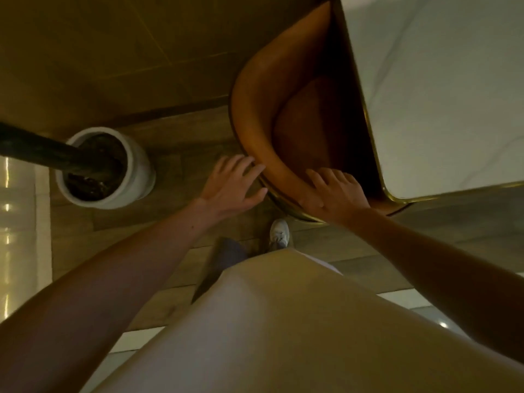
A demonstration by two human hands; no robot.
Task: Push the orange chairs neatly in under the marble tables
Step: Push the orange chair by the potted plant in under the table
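**Both hands at the chair back**

Your right hand (pixel 336 194) lies flat, fingers spread, on the orange chair (pixel 255 109)'s curved back rim. Your left hand (pixel 232 185) is open at the rim's outer side (contact unclear). The seat sits partly under the marble table (pixel 453 95), near a white planter (pixel 141 171).

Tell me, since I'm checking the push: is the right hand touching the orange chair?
Touching: the head view shows the right hand lying flat on the orange chair backrest rim.
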